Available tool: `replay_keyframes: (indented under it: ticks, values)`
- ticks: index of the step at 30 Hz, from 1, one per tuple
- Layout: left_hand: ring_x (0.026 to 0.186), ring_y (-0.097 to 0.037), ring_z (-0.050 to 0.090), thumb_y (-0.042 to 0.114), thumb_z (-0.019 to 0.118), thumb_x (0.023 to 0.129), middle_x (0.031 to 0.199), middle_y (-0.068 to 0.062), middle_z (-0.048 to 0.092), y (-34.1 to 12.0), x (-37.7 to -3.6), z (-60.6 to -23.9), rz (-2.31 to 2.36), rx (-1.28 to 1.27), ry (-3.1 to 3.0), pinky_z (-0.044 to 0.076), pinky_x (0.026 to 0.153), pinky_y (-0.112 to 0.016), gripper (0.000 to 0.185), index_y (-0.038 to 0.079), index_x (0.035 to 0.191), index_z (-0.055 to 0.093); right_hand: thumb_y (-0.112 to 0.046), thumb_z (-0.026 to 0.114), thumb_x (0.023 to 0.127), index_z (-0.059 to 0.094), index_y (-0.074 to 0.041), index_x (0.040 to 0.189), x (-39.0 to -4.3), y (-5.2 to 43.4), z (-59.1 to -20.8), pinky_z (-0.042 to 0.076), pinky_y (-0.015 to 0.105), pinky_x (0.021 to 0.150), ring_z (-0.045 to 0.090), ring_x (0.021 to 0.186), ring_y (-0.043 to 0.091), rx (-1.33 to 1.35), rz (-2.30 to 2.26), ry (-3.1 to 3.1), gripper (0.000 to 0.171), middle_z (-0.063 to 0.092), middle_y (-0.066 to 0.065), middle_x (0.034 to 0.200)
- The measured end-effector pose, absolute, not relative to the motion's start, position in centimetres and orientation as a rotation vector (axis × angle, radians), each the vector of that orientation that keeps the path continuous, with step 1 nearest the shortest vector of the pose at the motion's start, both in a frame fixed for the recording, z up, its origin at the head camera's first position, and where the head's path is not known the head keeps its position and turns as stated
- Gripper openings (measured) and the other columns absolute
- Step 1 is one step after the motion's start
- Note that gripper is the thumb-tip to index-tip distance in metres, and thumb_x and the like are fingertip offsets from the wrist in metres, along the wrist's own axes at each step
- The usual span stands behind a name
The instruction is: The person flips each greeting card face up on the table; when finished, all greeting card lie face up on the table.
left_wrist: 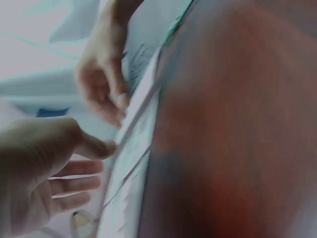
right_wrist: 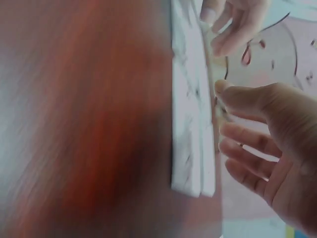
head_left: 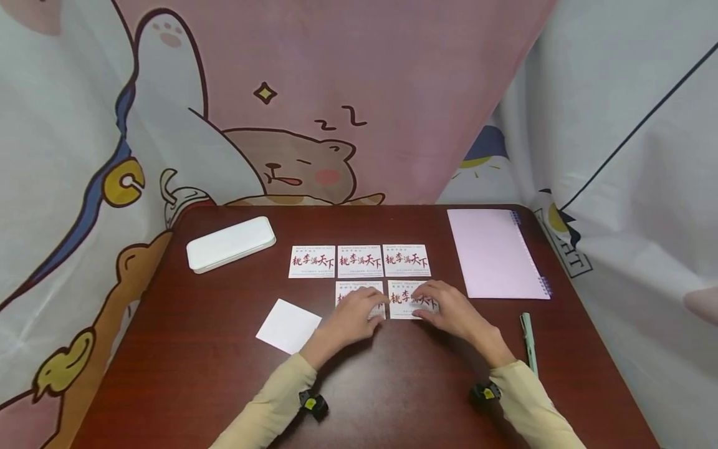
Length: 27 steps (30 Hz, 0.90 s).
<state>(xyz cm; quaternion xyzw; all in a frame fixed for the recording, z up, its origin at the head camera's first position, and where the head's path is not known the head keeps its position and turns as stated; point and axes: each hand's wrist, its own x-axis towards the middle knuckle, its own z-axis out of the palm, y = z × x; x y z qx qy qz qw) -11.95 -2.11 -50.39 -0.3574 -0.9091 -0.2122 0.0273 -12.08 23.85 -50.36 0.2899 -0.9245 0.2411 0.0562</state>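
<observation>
Five white cards with red calligraphy lie on the dark wooden table (head_left: 196, 349): three in a far row (head_left: 360, 261) and two below it. My left hand (head_left: 356, 313) rests with relaxed fingers on the lower left card (head_left: 350, 288). My right hand (head_left: 449, 308) lies flat on the lower right card (head_left: 399, 299). In the left wrist view the left hand's (left_wrist: 39, 168) thumb touches a card edge (left_wrist: 133, 148), with the right hand (left_wrist: 101, 84) beyond. In the blurred right wrist view the right hand's (right_wrist: 267, 139) thumb touches the cards (right_wrist: 190, 124). Neither hand grips anything.
A blank white card (head_left: 288, 325) lies left of my left hand. A white rectangular case (head_left: 230, 243) sits at the back left. A pink sheet with a blue-tabbed edge (head_left: 493, 252) lies at the right, and a pale green pen (head_left: 528, 340) lies near the right edge. Cartoon-printed cloth hangs all round.
</observation>
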Motion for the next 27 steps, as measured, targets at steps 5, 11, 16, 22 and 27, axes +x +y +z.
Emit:
replay_keyframes:
  ticks: [5, 11, 16, 22, 27]
  values:
    - [0.119, -0.029, 0.063, 0.011, 0.081, 0.082, 0.126, -0.01, 0.066, -7.4, -12.4, -48.3, -0.752, -1.011, -2.935, 0.052, 0.101, -0.044, 0.045, 0.012, 0.125, 0.069, -0.021, 0.085, 0.083, 0.069, -0.005, 0.115, -12.6, 20.3, -48.5, 0.058, 0.045, 0.085, 0.07, 0.1, 0.027, 0.876, 0.781, -2.803, 0.039, 0.072, 0.009, 0.112]
    - [0.124, -0.032, 0.058, 0.007, 0.085, 0.077, 0.133, -0.011, 0.061, -12.7, -12.3, -47.2, -0.751, -0.816, -3.157, 0.051, 0.1, -0.05, 0.055, 0.013, 0.129, 0.068, -0.029, 0.084, 0.083, 0.061, -0.001, 0.128, -12.5, 14.8, -47.6, 0.056, 0.042, 0.084, 0.067, 0.098, 0.027, 0.873, 0.807, -2.849, 0.057, 0.067, 0.013, 0.115]
    - [0.118, -0.032, 0.059, 0.004, 0.088, 0.069, 0.129, -0.01, 0.061, -16.2, -11.9, -47.6, -0.641, -0.711, -3.234, 0.052, 0.094, -0.051, 0.061, 0.017, 0.126, 0.069, -0.037, 0.087, 0.079, 0.054, -0.006, 0.138, -11.8, 9.6, -48.0, 0.054, 0.043, 0.093, 0.062, 0.107, 0.026, 0.996, 0.763, -2.95, 0.075, 0.062, 0.011, 0.122]
    - [0.118, -0.038, 0.055, 0.005, 0.099, 0.053, 0.133, -0.018, 0.053, -18.2, -10.6, -48.4, -0.586, -0.712, -3.254, 0.053, 0.092, -0.054, 0.094, 0.011, 0.138, 0.059, -0.063, 0.084, 0.07, 0.055, -0.006, 0.133, -10.3, 4.0, -49.3, 0.051, 0.032, 0.086, 0.056, 0.097, 0.019, 1.14, 0.488, -2.966, 0.089, 0.06, 0.006, 0.112]
    - [0.118, -0.035, 0.051, 0.004, 0.1, 0.051, 0.132, -0.015, 0.049, -18.4, -10.4, -49.0, -0.545, -0.67, -3.309, 0.052, 0.094, -0.053, 0.103, 0.007, 0.142, 0.053, -0.073, 0.084, 0.062, 0.053, -0.002, 0.131, -9.1, 0.9, -50.6, 0.047, 0.033, 0.088, 0.051, 0.099, 0.022, 1.062, 0.226, -3.013, 0.104, 0.054, 0.009, 0.112]
